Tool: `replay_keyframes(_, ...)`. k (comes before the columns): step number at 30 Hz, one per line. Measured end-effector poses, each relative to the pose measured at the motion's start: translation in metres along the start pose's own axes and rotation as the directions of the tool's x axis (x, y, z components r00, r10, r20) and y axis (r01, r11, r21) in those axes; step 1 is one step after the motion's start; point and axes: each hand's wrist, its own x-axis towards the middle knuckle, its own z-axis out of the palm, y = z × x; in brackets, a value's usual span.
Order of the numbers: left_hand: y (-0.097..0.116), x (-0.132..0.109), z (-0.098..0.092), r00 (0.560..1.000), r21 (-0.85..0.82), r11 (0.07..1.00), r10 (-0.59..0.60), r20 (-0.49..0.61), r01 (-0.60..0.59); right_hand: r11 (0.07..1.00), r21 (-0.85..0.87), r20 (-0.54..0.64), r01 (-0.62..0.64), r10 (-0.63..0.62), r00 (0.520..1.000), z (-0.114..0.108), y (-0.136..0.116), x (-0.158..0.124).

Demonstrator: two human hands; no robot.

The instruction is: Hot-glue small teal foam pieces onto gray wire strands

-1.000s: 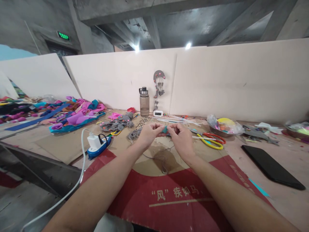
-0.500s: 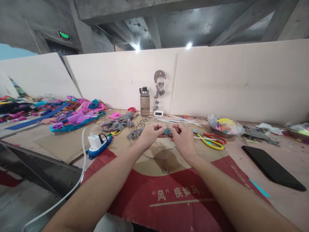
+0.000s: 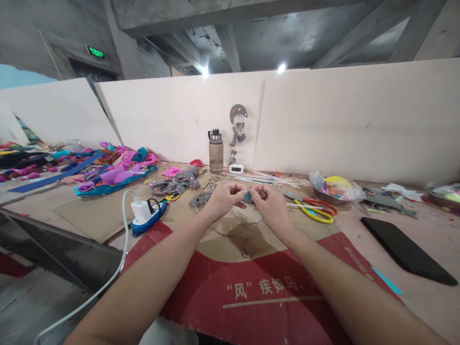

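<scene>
My left hand and my right hand meet over the middle of the cardboard sheet. Both pinch a small teal piece between thumbs and fingertips, the fingers curled closed. A thin grey cord lies in a loop on the cardboard just below the hands. Grey felt pieces sit just left of my left hand.
Red and yellow scissors lie to the right, beside a metal bowl of bits. A black flat case lies far right. A white charger on a blue power strip sits left, beyond it coloured fabric. A bottle and small clock stand at the back wall.
Both hands stay pinched together on the teal piece; the fingers shift slightly and less of the piece shows now.
</scene>
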Motion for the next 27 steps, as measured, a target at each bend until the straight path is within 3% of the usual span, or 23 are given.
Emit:
replay_keyframes(7, 0.003, -0.002, -0.004, 0.995, 0.063, 0.997, 0.034, 0.089, -0.04, 0.998, 0.048, 0.09, 0.031, -0.035, 0.995, 0.0, -0.004, 0.0)
replay_keyframes(10, 0.004, -0.002, -0.006, 0.993, 0.054, 0.998, 0.027, 0.113, -0.033, 0.995, 0.098, 0.141, -0.014, 0.0, 0.99, -0.001, -0.007, 0.0)
replay_keyframes(20, -0.003, 0.002, -0.016, 0.96, -0.216, 0.963, -0.105, 0.26, 0.164, 0.971, 0.184, 0.169, -0.152, 0.122, 0.978, -0.002, -0.009, 0.004)
replay_keyframes(27, -0.002, 0.002, -0.014, 0.965, -0.352, 0.91, -0.15, 0.217, 0.221, 0.968, 0.213, 0.128, -0.135, 0.11, 0.986, -0.001, -0.009, 0.003)
